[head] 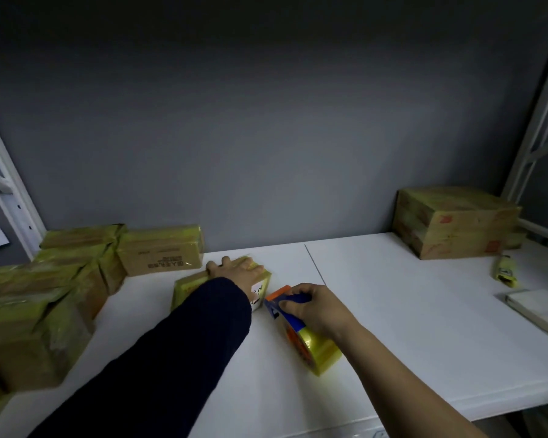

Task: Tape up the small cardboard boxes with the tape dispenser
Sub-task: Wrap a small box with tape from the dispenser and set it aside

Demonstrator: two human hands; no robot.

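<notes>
Shelf (393, 327) holds the small box (187, 289), long axis roughly left to right. Tape dispenser (293, 322) sits just right of the box, nose toward its near end. Right hand (314, 308), the nearer one, has its fingers curled round the handle; left hand (234, 268) presses flat on the box top.

Dim grey wall (266, 121) behind a white shelf board (408, 327), white metal rack uprights (11, 191) at both sides.

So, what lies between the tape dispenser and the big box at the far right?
Only bare white tabletop from tape dispenser to big box, head view.
</notes>
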